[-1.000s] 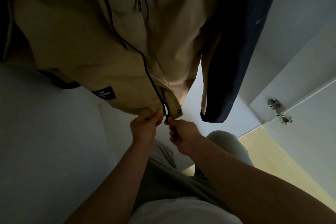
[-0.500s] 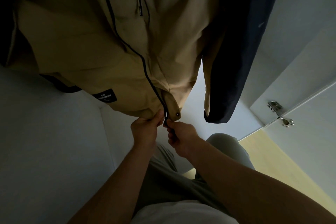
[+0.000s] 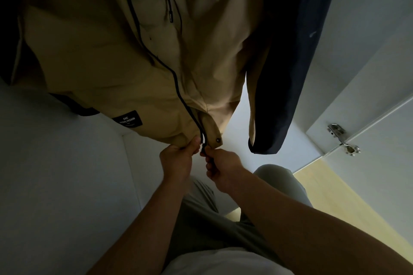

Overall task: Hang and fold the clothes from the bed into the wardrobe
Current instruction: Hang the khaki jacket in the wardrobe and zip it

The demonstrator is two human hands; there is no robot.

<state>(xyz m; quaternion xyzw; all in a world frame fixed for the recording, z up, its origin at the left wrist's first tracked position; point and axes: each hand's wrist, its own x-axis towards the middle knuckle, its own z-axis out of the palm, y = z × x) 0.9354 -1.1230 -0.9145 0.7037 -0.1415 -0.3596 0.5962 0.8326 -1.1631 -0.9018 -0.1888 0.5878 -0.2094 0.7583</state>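
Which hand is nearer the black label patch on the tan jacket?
Left. The left hand pinches the tan jacket hem between the black label patch and the zipper end; the right hand pinches that zipper end, beyond the left hand.

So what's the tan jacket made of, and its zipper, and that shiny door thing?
The tan jacket looks like thin woven fabric, maybe nylon or polyester: matte, with soft creases. Its zipper seems dark plastic or coated tape; too dim to tell. The door hinge looks like bare metal: it glints silver.
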